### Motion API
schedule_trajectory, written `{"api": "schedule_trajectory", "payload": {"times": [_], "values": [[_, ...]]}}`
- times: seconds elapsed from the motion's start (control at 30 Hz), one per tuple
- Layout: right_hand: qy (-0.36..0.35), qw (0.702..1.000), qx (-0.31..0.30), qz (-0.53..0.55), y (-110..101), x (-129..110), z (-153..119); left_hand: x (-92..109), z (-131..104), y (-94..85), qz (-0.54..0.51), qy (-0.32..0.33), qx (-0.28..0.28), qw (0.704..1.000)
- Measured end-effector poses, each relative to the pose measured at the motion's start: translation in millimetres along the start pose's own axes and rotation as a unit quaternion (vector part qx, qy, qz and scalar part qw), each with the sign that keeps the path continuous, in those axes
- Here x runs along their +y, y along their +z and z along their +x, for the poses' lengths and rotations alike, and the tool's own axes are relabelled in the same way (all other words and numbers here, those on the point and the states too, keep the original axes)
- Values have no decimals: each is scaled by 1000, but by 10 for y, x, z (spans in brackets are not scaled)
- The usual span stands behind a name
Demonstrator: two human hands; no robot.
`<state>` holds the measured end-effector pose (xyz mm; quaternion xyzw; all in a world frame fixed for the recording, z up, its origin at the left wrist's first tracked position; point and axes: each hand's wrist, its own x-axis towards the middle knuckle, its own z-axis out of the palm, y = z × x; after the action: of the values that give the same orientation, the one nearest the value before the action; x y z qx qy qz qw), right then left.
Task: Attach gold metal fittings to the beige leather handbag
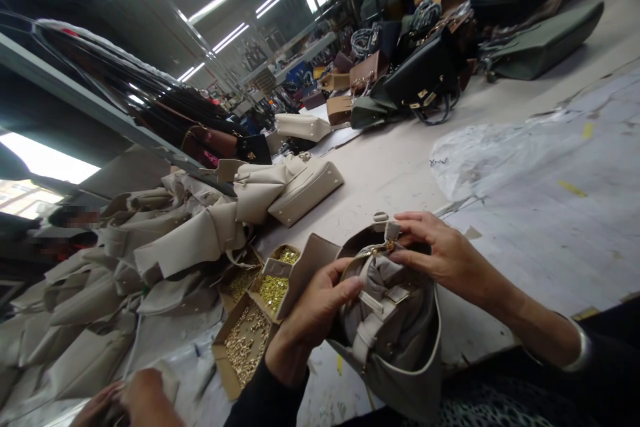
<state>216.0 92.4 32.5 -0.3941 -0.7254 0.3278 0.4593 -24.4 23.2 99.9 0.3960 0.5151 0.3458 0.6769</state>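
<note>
A grey-beige handbag (395,383) stands on the table close to my body, its mouth facing up and its grey lining (395,280) bunched up inside. My left hand (320,303) holds the bag's left side, with the thumb on the lining near the open gold zipper. At the far rim, my right hand (445,253) has its fingers over the edge and its thumb inside, beside a small leather tab (393,232) and the zipper end. The fingertips of the left hand are partly hidden behind the bag's edge. A loose strap with a buckle lies across the opening.
Left of the bag, cardboard trays (233,377) hold small gold-coloured metal parts. Beige bags (190,240) are heaped behind them. A co-worker's hands (140,400) show at bottom left. Plastic film (480,157) and dark bags (425,73) lie farther along the table.
</note>
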Motion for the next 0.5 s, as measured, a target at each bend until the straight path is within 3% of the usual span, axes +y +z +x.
{"api": "schedule_trajectory", "payload": {"times": [0.17, 0.3, 0.43, 0.5], "values": [[-19, 1000, 1, -23, 19, -30, 2, -56, 50, 8, -7, 14, -13, 1000], [-23, 999, -21, 9, 46, -24, -12, -39, 138, 96, -15, -4, 0, 1000], [-16, 1000, -5, 24, 54, 13, -25, -12, 216, 177, -32, -5, -20, 999], [-12, 1000, -2, 24, 42, 26, -26, -7, 230, 197, 18, 17, 7, 1000]]}}
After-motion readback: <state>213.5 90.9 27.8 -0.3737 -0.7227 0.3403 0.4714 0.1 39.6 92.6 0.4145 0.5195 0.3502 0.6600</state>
